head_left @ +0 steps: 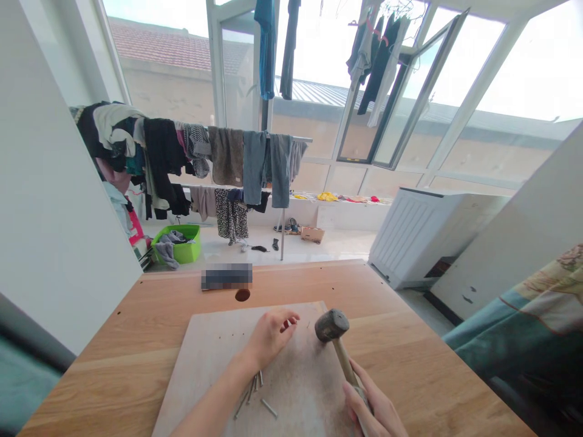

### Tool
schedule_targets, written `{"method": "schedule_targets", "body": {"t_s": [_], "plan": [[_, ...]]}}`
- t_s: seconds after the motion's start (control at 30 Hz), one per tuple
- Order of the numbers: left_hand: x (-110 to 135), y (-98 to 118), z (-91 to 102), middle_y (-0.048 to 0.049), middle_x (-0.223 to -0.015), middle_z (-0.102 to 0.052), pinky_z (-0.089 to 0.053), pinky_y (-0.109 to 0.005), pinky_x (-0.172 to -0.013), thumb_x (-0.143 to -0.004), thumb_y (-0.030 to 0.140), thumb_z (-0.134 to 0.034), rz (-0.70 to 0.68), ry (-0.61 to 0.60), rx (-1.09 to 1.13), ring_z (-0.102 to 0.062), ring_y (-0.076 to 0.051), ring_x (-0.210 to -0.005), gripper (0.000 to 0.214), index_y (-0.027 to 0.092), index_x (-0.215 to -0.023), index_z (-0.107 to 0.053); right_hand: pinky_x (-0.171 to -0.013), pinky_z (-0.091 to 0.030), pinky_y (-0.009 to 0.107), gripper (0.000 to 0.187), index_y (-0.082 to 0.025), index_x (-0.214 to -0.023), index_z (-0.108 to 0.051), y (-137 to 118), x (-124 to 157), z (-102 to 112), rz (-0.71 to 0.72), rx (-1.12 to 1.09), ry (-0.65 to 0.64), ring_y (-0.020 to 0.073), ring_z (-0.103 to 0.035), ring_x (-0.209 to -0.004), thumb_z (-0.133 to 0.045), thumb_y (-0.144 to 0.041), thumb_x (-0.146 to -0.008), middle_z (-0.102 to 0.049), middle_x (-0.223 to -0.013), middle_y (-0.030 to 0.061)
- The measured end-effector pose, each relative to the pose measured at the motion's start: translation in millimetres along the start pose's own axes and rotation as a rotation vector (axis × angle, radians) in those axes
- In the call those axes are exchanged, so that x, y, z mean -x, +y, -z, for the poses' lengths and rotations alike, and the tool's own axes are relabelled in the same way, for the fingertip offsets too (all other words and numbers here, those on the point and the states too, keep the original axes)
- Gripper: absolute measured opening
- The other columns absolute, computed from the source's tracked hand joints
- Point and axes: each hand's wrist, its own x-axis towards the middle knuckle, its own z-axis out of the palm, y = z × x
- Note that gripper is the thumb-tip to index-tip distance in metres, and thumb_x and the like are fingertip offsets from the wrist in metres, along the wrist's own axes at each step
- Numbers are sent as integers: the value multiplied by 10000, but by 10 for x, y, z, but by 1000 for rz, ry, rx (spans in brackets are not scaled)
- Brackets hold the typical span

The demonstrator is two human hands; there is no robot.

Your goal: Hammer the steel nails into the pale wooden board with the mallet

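My right hand [371,403] is wrapped round the pale handle of a mallet [331,326]. Its dark, thick head hangs over the right part of a light wooden board [200,358]. Above the board's middle, my left hand [273,334] has its fingers loosely curled, thumb and fingertips apart, with nothing visible between them. Just right of those fingertips, a thin nail [308,325] appears at the board's surface. Several loose nails [254,388] lie on the board, partly behind my left forearm. A row of small dark spots runs along the board, left of my hand.
Under the board is a wooden tabletop [423,364] with a round hole [243,295] and a blurred dark item [226,277] near its far edge. Beyond stand a laundry rack [228,158], a green basket [189,246] and a white appliance [410,237]. A curtain [523,309] hangs at right.
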Motion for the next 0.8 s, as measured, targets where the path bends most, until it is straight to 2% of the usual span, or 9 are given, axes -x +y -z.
{"method": "schedule_targets", "body": {"t_s": [0.17,0.33,0.4,0.5,0.57,0.7,0.8], "plan": [[-2,1,-4,-10,-875,-736,-487,-241,-723,-816,128,-579,36,9,51,-629,-139,-707,302,203,-1086,-694,-386,-385,232,800,-129,-1435,-520,-13,-25,-117,-14,-37,38,159,-504,-389,-478,-699,-875,-497,-453,-56],[0,-33,-17,-16,-882,-740,-486,-242,-712,-817,148,-571,52,16,77,-638,-147,-731,311,199,-1105,-678,-324,-309,199,861,-99,-1470,-450,-115,-74,-239,3,-53,-26,110,-414,-371,-468,-715,-868,-456,-517,-78],[-3,-37,-21,-17,-877,-741,-485,-239,-703,-812,154,-574,50,17,87,-638,-148,-735,320,200,-1111,-677,-361,-369,200,817,-107,-1455,-472,-216,-71,-256,14,-21,-29,112,-449,-398,-470,-693,-885,-481,-551,-68],[-9,-30,-26,-11,-844,-736,-481,-234,-683,-803,150,-572,38,19,88,-624,-143,-699,332,199,-1111,-685,-560,-515,239,752,-96,-1376,-566,-364,-64,-260,101,56,-49,161,-586,-540,-496,-666,-890,-559,-588,-27],[-15,-28,-29,-4,-817,-728,-478,-230,-666,-797,139,-567,31,25,82,-616,-137,-666,347,202,-1113,-693,-663,-540,269,728,-99,-1345,-603,-409,-72,-265,155,101,-47,194,-627,-611,-490,-660,-895,-599,-596,-4],[-20,-40,-32,3,-802,-724,-474,-223,-658,-749,69,-548,10,38,63,-619,-134,-658,452,218,-1150,-694,-661,-541,291,748,-94,-1347,-619,-359,-108,-296,194,196,-27,212,-633,-595,-464,-669,-895,-664,-624,35],[-17,-41,-26,5,-800,-725,-473,-223,-666,-730,33,-533,5,42,66,-629,-135,-667,497,217,-1164,-690,-680,-553,288,731,-133,-1345,-633,-304,-114,-308,182,183,-26,226,-676,-631,-492,-677,-877,-703,-665,52]]}}
